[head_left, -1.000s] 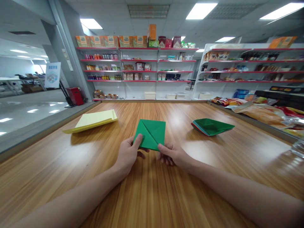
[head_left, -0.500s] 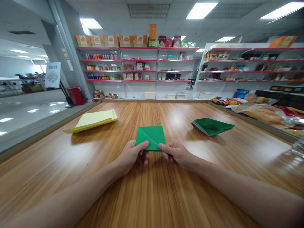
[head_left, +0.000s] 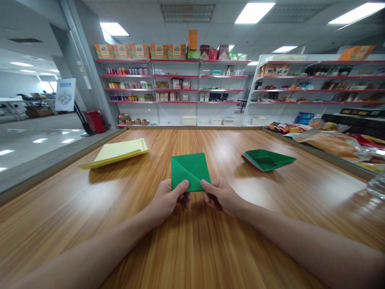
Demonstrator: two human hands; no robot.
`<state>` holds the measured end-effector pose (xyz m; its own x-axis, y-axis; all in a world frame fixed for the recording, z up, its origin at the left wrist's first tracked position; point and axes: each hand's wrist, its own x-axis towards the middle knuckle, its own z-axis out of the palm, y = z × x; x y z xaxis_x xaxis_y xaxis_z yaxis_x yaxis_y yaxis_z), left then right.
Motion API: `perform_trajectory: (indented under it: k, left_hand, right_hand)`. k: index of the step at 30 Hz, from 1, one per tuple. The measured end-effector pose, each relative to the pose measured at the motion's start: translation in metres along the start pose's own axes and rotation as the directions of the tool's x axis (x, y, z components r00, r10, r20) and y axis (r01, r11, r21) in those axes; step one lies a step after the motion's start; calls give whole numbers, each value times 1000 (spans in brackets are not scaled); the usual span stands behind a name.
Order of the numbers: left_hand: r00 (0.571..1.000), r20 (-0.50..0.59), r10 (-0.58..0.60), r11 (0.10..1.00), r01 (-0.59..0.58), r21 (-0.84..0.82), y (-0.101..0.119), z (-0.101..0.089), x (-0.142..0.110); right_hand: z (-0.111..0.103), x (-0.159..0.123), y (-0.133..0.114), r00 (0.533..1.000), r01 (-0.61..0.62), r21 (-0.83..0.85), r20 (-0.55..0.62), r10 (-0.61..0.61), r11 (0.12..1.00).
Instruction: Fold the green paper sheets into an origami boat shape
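Observation:
A folded green square of paper (head_left: 190, 170), with a diagonal crease or flap edge across its face, is held up above the wooden table (head_left: 198, 249). My left hand (head_left: 172, 197) pinches its lower left corner, thumb on top and fingers curled beneath. At the lower right corner my right hand (head_left: 221, 196) grips it the same way. Beyond my right hand lies a stack of coloured paper (head_left: 267, 160), dark green on top, its edges curled up. To the far left rests a pale yellow stack of paper (head_left: 120, 151).
Snack packages (head_left: 333, 142) crowd the table's right side, with a clear plastic item (head_left: 377, 186) nearer me. A raised rim (head_left: 60, 172) runs along the left edge. Stocked shelves (head_left: 174, 76) stand behind the table, and a red box (head_left: 94, 121) is on the floor at left.
The green paper has tilted up, so more of its face shows and its top edge sits higher. Both hands keep their pinch at the lower corners.

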<state>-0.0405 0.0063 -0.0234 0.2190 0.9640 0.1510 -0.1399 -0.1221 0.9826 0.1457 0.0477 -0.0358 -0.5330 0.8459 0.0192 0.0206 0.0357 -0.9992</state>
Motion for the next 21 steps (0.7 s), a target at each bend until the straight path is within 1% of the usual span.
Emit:
perform_trajectory:
  k: [3,7,10,16,21]
  left_hand:
    - [1000,0,0,999,0,34,0,2,-1]
    - [999,23,-49,996,51,-68,-2,0,2]
    - [996,28,-84,987,87,-132,-3,0,3]
    - [989,-18,-147,968,140,-208,-2,3,4]
    - [990,24,-141,961,142,-236,-1,3,7]
  right_hand:
    - [0,-1,-1,999,47,-126,2,-47,991]
    - [0,-2,-4,994,108,-202,37,-103,973]
    - [1,-3,-5,992,128,-188,7,-129,974]
    - [5,-6,-7,980,190,-124,-36,-196,974]
    - [4,-6,-8,965,208,-130,-136,-225,969]
